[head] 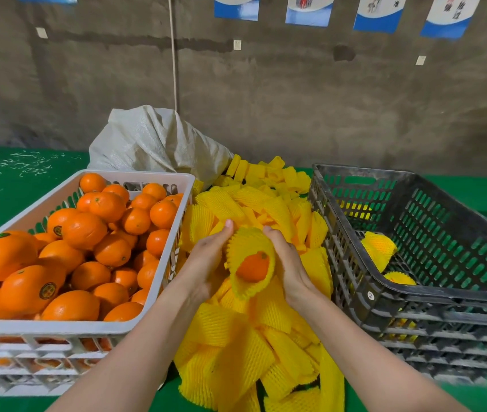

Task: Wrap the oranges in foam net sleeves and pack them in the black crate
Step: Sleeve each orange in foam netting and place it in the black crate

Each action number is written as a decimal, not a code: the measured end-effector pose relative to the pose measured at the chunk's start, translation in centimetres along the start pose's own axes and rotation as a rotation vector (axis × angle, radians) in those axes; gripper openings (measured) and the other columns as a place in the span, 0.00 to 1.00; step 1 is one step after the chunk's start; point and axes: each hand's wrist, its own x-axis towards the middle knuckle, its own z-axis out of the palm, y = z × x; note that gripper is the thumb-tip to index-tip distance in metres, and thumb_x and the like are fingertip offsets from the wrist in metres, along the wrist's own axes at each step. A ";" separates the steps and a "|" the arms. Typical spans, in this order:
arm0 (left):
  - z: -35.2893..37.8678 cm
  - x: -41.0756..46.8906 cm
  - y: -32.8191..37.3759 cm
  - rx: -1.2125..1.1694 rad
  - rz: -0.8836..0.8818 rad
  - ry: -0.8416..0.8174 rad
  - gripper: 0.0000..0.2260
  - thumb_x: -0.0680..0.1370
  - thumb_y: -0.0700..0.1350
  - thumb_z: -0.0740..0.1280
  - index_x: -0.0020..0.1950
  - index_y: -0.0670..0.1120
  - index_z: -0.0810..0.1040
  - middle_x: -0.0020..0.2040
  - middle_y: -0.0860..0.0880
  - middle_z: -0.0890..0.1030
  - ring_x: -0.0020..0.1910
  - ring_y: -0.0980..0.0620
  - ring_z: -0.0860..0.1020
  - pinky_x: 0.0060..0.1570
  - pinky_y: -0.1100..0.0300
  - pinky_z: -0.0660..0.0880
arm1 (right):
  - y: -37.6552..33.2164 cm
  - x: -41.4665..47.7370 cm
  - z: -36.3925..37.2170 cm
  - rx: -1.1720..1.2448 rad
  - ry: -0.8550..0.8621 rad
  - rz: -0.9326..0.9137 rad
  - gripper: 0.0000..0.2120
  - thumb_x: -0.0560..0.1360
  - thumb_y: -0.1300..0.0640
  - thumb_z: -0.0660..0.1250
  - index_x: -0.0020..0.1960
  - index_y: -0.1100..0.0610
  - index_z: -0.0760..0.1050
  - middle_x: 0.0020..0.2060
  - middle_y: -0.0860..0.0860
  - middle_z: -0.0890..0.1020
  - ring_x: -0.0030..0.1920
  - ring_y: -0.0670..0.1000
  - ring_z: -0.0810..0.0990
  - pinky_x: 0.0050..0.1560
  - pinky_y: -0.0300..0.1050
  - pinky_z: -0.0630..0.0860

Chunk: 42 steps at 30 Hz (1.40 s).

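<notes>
Left hand (206, 263) and right hand (288, 263) curled round the yellow foam net sleeve (248, 242) held between them, its orange (252, 267) half exposed. Pulled unevenly, the sleeve might tear, or the orange might pop out before reaching the black crate (444, 221) right of the right hand.

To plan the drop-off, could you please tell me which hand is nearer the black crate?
Right. The right hand holds the sleeved orange just left of the black crate; the left hand holds its far side, farther away.
</notes>
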 end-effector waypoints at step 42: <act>2.3 -0.9 -0.4 0.028 0.234 0.124 0.22 0.67 0.58 0.68 0.56 0.47 0.80 0.52 0.47 0.83 0.54 0.48 0.80 0.51 0.55 0.76 | 0.5 -1.0 0.8 0.158 -0.044 0.027 0.17 0.78 0.43 0.57 0.63 0.47 0.70 0.61 0.52 0.77 0.60 0.54 0.76 0.61 0.57 0.73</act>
